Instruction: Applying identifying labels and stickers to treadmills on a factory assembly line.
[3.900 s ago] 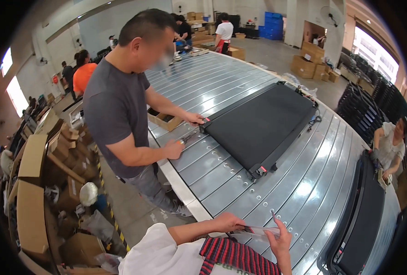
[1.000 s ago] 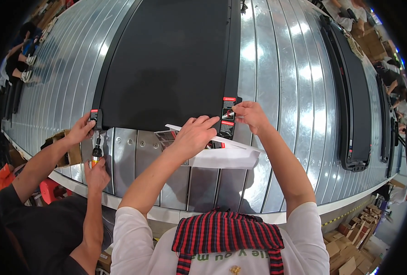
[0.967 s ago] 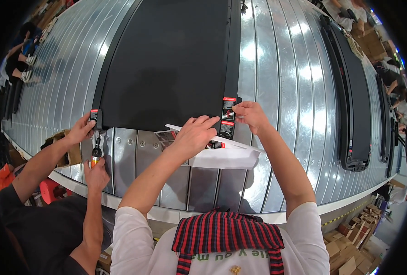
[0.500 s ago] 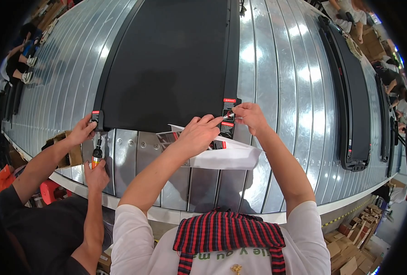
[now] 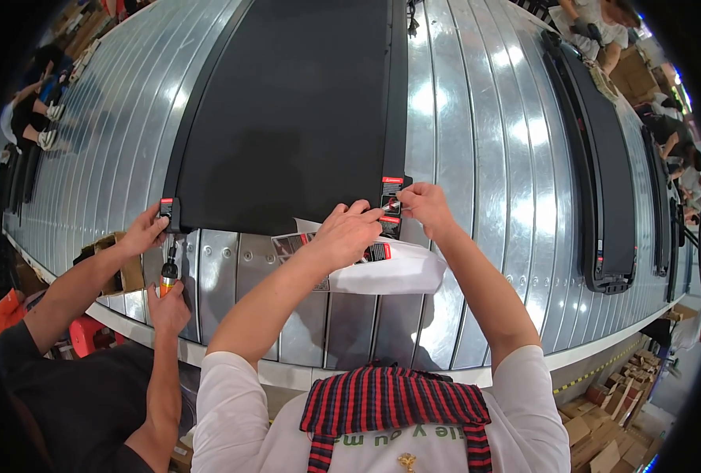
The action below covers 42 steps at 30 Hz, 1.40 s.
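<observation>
A black treadmill with a wide belt and side rails lies on the metal-slat table. At its near right corner, red, white and black warning labels show on the side rail. My right hand pinches the edge of a small shiny label over that corner. From the left, my left hand meets the same label with bent fingers; its thumb side is partly hidden. Under my left hand and wrist lies a curled white sheet of labels.
To my left a co-worker's hand holds the treadmill's other near corner; their other hand grips an orange-and-black power screwdriver. An open cardboard box stands beside. Another black treadmill lies at right.
The treadmill's near end and its corners sit slightly lower in the picture. My right hand has shifted a little down and left; both hands keep to the same label.
</observation>
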### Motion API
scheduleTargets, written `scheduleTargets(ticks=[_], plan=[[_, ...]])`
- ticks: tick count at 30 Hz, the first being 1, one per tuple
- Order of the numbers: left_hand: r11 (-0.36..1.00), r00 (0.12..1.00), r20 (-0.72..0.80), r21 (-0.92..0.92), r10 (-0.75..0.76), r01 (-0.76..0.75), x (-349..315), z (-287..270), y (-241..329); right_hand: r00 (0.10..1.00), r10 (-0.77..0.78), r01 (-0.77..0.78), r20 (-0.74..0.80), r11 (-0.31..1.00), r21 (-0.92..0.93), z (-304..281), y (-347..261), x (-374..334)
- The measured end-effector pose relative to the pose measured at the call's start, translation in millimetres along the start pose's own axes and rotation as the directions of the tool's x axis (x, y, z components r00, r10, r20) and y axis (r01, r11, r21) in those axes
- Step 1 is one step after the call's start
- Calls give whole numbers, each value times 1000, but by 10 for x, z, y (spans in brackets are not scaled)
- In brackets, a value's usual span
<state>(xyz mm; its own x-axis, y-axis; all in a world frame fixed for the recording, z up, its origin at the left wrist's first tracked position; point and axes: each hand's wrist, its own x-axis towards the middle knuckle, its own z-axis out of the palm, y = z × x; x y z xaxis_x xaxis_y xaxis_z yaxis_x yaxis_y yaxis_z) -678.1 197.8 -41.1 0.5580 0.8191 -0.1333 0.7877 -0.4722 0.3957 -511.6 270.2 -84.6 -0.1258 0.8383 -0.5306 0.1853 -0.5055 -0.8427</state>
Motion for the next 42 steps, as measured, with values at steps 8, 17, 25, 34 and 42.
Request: scheduleTargets(ticks=[8, 17, 25, 34, 42], plan=[[997, 1000, 3, 79, 2, -2, 8, 132, 4, 978, -203, 173, -42, 911, -374, 19, 196, 60], [999, 993, -110, 7, 38, -37, -45, 68, 81, 990, -138, 134, -24, 982, -132, -36, 192, 11], [1000, 999, -45, 8, -4, 4, -11, 33, 32, 988, -153, 152, -19, 987, -47, 20, 128, 17], [993, 997, -61, 113, 49, -42, 100, 90, 128, 952, -288, 212, -106, 865, -454, -71, 32, -88], [998, 997, -77, 57, 17, -13, -110, 65, 109, 919, -395, 202, -9, 491, -848, 145, -3, -120]])
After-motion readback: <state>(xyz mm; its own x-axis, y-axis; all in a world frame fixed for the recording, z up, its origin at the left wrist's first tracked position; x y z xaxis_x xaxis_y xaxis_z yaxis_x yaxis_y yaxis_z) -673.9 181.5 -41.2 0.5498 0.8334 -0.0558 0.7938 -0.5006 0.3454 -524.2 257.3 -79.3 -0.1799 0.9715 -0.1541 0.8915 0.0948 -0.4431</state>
